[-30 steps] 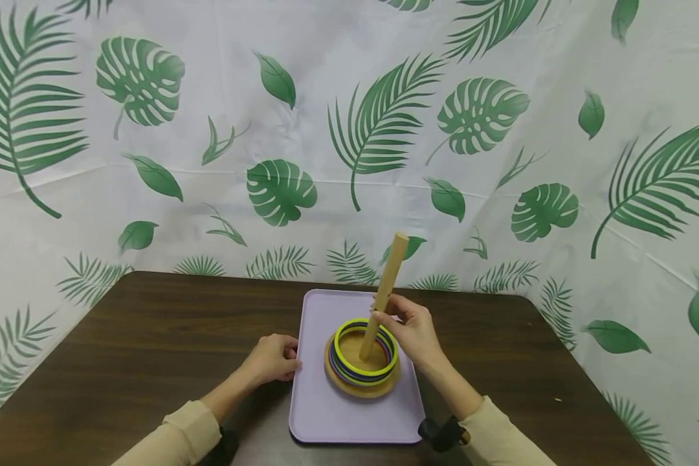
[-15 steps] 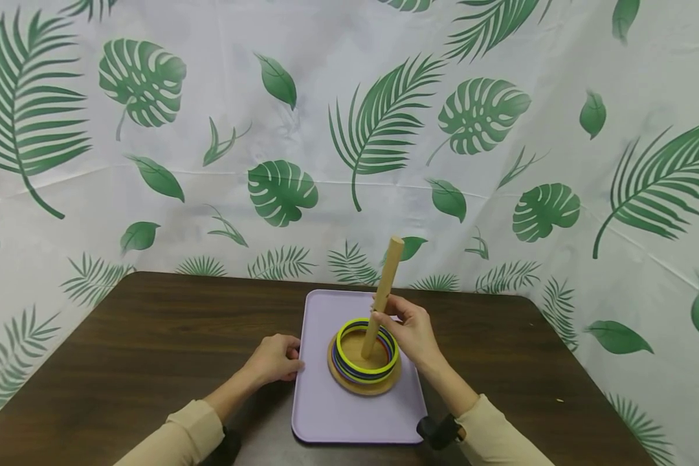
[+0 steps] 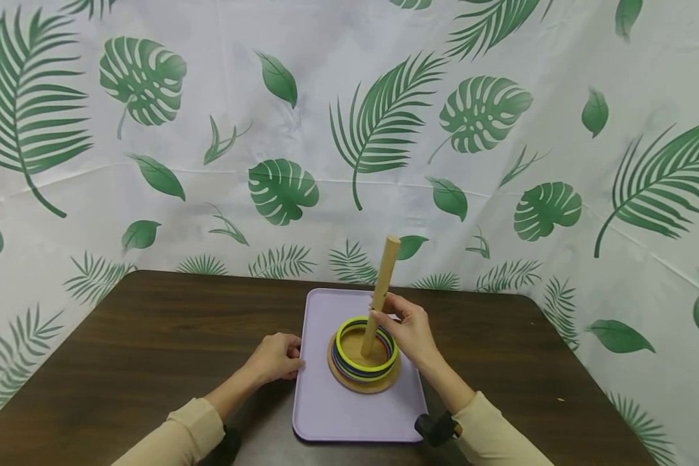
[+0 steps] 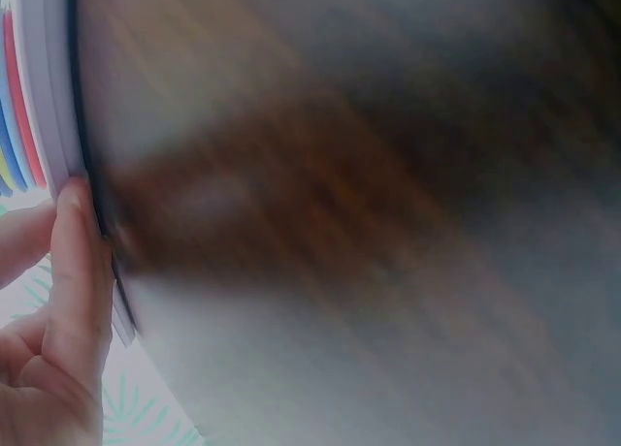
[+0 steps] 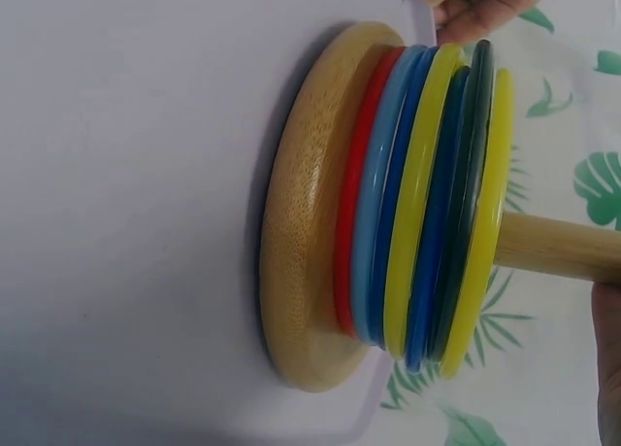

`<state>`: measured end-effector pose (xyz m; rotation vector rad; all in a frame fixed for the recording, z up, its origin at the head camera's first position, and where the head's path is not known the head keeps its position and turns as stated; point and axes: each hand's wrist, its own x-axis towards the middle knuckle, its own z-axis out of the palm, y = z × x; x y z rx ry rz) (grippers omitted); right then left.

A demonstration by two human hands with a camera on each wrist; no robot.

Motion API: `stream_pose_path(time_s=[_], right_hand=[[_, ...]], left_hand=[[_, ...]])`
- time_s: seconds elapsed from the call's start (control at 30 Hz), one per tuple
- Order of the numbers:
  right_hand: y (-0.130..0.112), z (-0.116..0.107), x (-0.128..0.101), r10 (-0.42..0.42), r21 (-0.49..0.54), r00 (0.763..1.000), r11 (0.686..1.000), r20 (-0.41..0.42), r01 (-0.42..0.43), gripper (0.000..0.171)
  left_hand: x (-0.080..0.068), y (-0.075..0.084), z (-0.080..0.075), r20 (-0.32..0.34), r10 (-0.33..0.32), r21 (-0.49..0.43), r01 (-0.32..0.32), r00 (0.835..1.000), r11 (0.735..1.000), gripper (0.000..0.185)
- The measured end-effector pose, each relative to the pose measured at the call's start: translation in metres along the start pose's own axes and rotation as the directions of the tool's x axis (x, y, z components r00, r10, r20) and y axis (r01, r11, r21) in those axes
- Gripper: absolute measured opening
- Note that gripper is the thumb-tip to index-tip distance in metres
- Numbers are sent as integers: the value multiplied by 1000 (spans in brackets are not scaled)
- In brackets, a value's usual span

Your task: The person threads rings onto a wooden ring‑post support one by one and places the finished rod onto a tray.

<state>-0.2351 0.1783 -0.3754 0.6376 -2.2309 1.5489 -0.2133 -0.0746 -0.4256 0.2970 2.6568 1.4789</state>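
Observation:
A ring-toss stand sits on the lilac tray point(image 3: 358, 414): a round wooden base point(image 5: 301, 213) with an upright wooden peg point(image 3: 382, 275). Several coloured rings point(image 5: 417, 213), red, blue, yellow and dark green, lie stacked around the peg on the base, a yellow ring point(image 3: 366, 372) uppermost. Between thumb and fingers my right hand point(image 3: 410, 330) grips the peg above the rings. The peg leans slightly to the right in the head view. My left hand point(image 3: 274, 358) holds the tray's left edge, its thumb and a finger at the rim in the left wrist view.
Everything stands on a dark wooden table point(image 3: 180, 323). Behind it hangs a white cloth point(image 3: 210, 97) printed with green leaves. A tiny light scrap point(image 3: 560, 399) lies on the table at the right. A black wrist-worn device point(image 3: 437, 428) overlaps the tray's near right corner.
The peg's top has shifted a little to the left, so it leans less, and my right hand has moved slightly with it. My left hand keeps its place at the tray's edge.

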Motion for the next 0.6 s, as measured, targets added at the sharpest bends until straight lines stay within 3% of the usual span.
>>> stream_pose_path(time_s=[0.2, 0.3, 0.47, 0.6], right_hand=[[-4, -1, 1, 32, -10, 999, 999, 23, -32, 22], [-9, -4, 0, 64, -17, 996, 998, 63, -63, 27], [11, -18, -9, 14, -122, 995, 993, 94, -2, 37], [25, -35, -21, -15, -299, 998, 954, 62, 33, 40]], left_hand=[[0, 2, -5, 5, 38, 49, -38, 999, 998, 29], [-1, 0, -9, 1, 76, 128, -75, 997, 989, 29], [-1, -2, -19, -55, 103, 332, -80, 993, 940, 34], [-2, -1, -30, -101, 146, 430, -89, 984, 898, 40]])
